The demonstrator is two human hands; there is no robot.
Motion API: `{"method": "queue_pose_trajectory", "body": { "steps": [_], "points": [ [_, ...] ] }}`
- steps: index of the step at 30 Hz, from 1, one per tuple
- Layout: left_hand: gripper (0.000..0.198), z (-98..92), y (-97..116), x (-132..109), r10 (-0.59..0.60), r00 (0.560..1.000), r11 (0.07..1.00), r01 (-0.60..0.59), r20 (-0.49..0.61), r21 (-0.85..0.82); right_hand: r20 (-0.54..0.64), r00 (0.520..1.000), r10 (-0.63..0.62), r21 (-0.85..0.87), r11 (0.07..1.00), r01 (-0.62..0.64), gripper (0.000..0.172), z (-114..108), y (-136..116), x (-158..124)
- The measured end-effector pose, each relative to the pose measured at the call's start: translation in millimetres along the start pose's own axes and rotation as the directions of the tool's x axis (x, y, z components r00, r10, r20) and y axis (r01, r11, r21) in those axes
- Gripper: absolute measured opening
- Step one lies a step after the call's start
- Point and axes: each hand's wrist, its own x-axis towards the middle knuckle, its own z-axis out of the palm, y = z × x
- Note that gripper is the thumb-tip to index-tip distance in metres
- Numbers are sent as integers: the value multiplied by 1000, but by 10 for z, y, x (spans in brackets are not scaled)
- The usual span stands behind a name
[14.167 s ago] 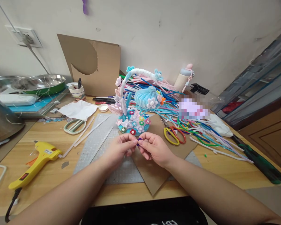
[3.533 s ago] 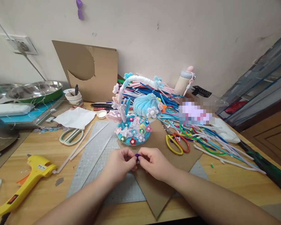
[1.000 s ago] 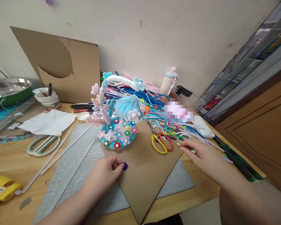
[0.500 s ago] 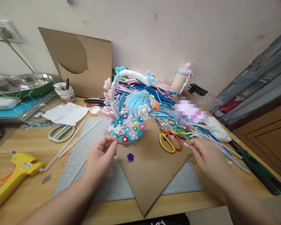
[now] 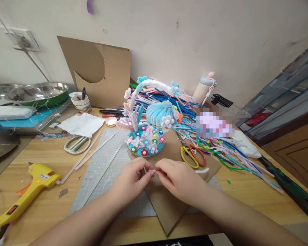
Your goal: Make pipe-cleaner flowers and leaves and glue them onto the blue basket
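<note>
My left hand (image 5: 133, 177) and my right hand (image 5: 178, 176) meet over the brown cardboard (image 5: 166, 208), fingertips nearly touching. Both pinch a small white piece of pipe cleaner (image 5: 152, 170). Past my right hand a longer white pipe cleaner end (image 5: 202, 171) sticks out; whether it joins the pinched piece I cannot tell. Just behind my hands stands a blue pipe cleaner base (image 5: 131, 144) covered with small flowers. A white-wrapped arch (image 5: 155, 83) rises from it, with a blue shell shape (image 5: 159, 114) below the arch. The purple flower is out of sight.
Scissors with yellow and orange handles (image 5: 192, 155) lie right of the base. Loose pipe cleaners (image 5: 236, 153) spread behind and right. A yellow glue gun (image 5: 28, 191) rests at left, near green-handled scissors (image 5: 77, 145). A grey cutting mat (image 5: 100, 171) lies under the cardboard.
My hands, wide apart before, have come together in front of the flowered base. The purple flower on the cardboard is no longer visible. The view has shifted slightly left.
</note>
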Motion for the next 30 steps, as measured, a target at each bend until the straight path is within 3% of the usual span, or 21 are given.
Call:
{"method": "queue_pose_trajectory", "body": {
  "steps": [6,9,11,12,15,16,18,21,24,26,27,29,30],
  "points": [
    [15,11,-8,-26,-49,997,997,45,-62,-59,17,999,49,197,979,-52,15,32,93,9],
    [15,4,15,-39,-77,993,974,55,-91,-218,29,997,75,368,926,-81,16,22,111,-16],
    [19,0,34,-48,-143,986,906,94,-89,-413,-43,996,78,615,788,-35,17,5,92,-50],
    [21,-1,45,-55,-166,983,870,111,-75,-481,-120,990,77,743,668,38,17,-11,71,-69],
    [29,1,88,-84,-101,995,892,84,-16,-444,-346,931,119,912,276,304,17,-97,-24,-112],
    [34,7,107,-96,-51,999,917,54,18,-395,-380,913,148,915,204,347,17,-136,-58,-118],
    [46,30,146,-119,31,995,937,5,97,-350,-399,890,220,916,152,372,18,-215,-112,-117],
    [42,88,194,-139,58,965,902,59,254,-428,-434,846,311,898,221,379,21,-312,-143,-103],
    [26,139,210,-136,-10,908,808,255,419,-531,-507,785,357,842,401,361,23,-387,-100,-111],
    [30,155,200,-126,-74,893,752,343,445,-563,-554,741,379,793,512,331,25,-432,-24,-139],
    [31,157,191,-121,-103,897,736,359,430,-573,-551,744,378,780,550,299,27,-451,29,-158],
    [28,150,171,-116,-152,909,721,370,388,-586,-503,800,327,758,612,226,43,-474,157,-192],
    [26,141,162,-116,-170,914,726,369,367,-581,-385,886,257,750,647,138,58,-476,224,-200]
  ]
}}
